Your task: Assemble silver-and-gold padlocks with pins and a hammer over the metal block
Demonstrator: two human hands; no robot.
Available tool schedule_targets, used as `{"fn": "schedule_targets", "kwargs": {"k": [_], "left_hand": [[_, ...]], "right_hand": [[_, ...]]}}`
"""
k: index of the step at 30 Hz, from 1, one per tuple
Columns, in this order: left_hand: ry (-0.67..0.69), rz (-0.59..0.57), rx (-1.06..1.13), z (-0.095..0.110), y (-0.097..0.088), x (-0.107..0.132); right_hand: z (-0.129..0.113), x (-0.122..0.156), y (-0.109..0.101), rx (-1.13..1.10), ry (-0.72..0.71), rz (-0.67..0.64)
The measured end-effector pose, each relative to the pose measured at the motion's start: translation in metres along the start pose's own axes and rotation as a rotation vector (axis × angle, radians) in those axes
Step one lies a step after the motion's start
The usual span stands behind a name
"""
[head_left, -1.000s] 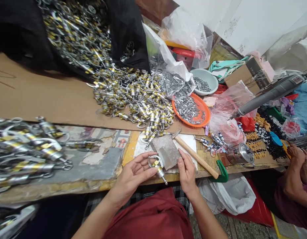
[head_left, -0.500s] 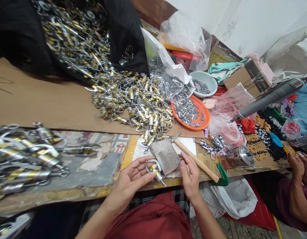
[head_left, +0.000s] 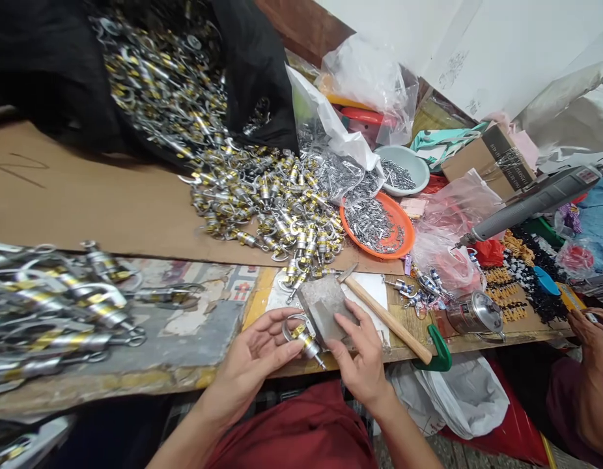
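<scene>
My left hand [head_left: 255,361] pinches a silver and gold snap hook clasp [head_left: 302,337] at the table's front edge, beside a grey metal block [head_left: 325,306]. My right hand [head_left: 361,361] lies over the block's near corner, its fingers curled towards the clasp's lower end; whether they grip a small part I cannot make out. A wooden-handled hammer [head_left: 387,319] lies just right of the block on a white sheet.
A big heap of clasps [head_left: 267,195] spills from a black bag [head_left: 252,71] over cardboard. More clasps [head_left: 52,306] lie at left. An orange dish [head_left: 396,244] and a grey bowl [head_left: 421,172] hold small metal parts. A rotary tool [head_left: 536,198], steel tin [head_left: 475,312] and another person's hands [head_left: 592,335] are at right.
My right hand has moved left from beside the block onto its near corner, close to the clasp. My left hand keeps hold of the clasp. The view has shifted slightly.
</scene>
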State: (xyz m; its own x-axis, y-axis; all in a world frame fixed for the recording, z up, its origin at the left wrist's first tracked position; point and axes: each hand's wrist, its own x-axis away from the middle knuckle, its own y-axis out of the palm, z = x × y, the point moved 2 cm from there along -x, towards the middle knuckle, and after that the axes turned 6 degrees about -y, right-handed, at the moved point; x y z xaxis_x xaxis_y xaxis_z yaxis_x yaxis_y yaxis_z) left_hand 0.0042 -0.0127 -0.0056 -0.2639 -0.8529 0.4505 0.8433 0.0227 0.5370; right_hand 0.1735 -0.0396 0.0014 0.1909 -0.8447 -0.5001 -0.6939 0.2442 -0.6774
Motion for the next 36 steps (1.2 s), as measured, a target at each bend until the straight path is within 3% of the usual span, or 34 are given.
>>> {"fn": "schedule_targets", "kwargs": {"k": [7, 10, 13, 17, 20, 26, 31, 36], "left_hand": [[-0.087, -0.096, -0.056, -0.001, 0.002, -0.003], [-0.083, -0.085, -0.073, 0.001, 0.004, -0.003], [-0.080, -0.071, -0.098, 0.003, 0.005, -0.004], [-0.065, -0.083, -0.103, -0.002, 0.000, -0.011], [-0.051, -0.134, -0.095, -0.007, -0.005, -0.017], [-0.032, -0.159, -0.084, -0.006, -0.003, -0.016], [-0.040, -0.135, -0.077, -0.002, 0.001, -0.012], [-0.034, -0.129, -0.067, -0.002, 0.003, -0.014]], "right_hand": [[-0.003, 0.002, 0.001, 0.012, 0.008, -0.050], [0.011, -0.002, -0.010, 0.031, 0.025, -0.019], [0.036, -0.008, -0.026, 0.191, 0.078, 0.030], [0.067, -0.016, -0.033, 0.502, 0.187, -0.239], [0.072, -0.020, -0.035, 0.510, 0.218, -0.388], [0.037, -0.006, -0.067, 0.340, 0.180, -0.193], [-0.004, 0.016, -0.080, 0.253, -0.027, -0.341], [-0.018, 0.015, -0.073, 0.301, -0.180, -0.269]]}}
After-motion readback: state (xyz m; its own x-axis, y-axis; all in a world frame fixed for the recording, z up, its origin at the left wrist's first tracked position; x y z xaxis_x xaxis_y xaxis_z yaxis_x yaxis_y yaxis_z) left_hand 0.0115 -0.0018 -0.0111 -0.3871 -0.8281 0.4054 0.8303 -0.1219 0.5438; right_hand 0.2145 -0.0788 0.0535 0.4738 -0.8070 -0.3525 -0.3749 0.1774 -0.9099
